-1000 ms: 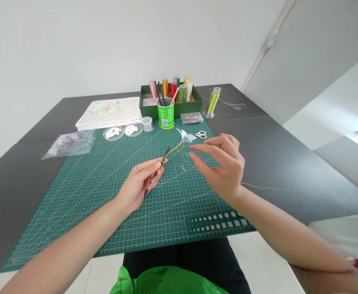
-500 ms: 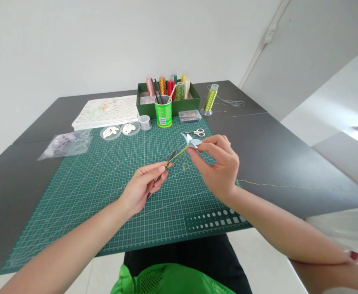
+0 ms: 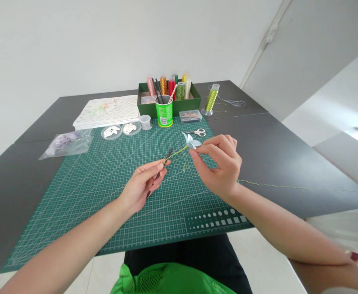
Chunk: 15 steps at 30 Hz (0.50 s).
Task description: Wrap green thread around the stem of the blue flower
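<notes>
Pale blue flower [image 3: 191, 142], above the far right area of the cutting mat [image 3: 83, 192], plastic bag [image 3: 67, 143] at mat's far left corner, my left hand [image 3: 144, 179] clamped on stem [image 3: 179, 151] and dark tool [image 3: 169, 154] over mat's middle, my right hand [image 3: 218, 163] at the petals [image 3: 189, 138], whether pinching I cannot tell, thread [image 3: 269, 185] right of mat.

Satiny flower [image 3: 190, 141], matt cutting mat [image 3: 83, 183]

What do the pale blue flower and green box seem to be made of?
The pale blue flower is perhaps fabric or thread, softly shiny: its thin petals catch light. The green box looks like matte card or plastic, judging by its thin, dull walls.
</notes>
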Each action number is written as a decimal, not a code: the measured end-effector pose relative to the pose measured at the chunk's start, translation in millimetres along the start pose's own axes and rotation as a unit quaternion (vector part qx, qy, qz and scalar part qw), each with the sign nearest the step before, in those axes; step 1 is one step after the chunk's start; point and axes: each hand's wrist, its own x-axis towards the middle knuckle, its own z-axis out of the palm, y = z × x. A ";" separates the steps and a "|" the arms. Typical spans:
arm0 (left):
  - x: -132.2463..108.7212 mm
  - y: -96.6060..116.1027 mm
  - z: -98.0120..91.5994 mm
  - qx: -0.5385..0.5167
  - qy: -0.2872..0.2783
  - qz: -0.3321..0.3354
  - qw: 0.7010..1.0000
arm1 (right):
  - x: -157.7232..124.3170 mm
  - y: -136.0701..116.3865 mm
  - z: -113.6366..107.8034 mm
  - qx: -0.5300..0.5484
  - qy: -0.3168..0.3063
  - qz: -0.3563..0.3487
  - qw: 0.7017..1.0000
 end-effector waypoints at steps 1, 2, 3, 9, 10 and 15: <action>0.0 0.3 0.2 -0.003 0.002 -0.001 1.000 | 0.2 0.4 -0.2 -0.003 -0.002 -0.004 1.000; 0.0 0.8 0.6 -0.007 0.004 -0.001 1.000 | 0.5 0.9 -0.4 -0.006 -0.002 -0.009 1.000; 0.1 1.3 1.2 -0.011 0.007 0.000 1.000 | 0.7 1.3 -0.6 -0.009 -0.002 -0.015 1.000; 0.4 5.9 4.1 -0.048 0.026 0.011 0.998 | 2.3 3.2 -1.4 -0.027 0.005 -0.058 0.998; 0.4 6.5 4.0 -0.054 0.027 0.010 0.998 | 2.6 3.6 -1.5 -0.030 0.005 -0.067 0.997; 1.5 8.1 1.1 -0.072 0.029 0.014 0.997 | 4.0 6.4 -3.0 -0.007 -0.001 -0.094 0.996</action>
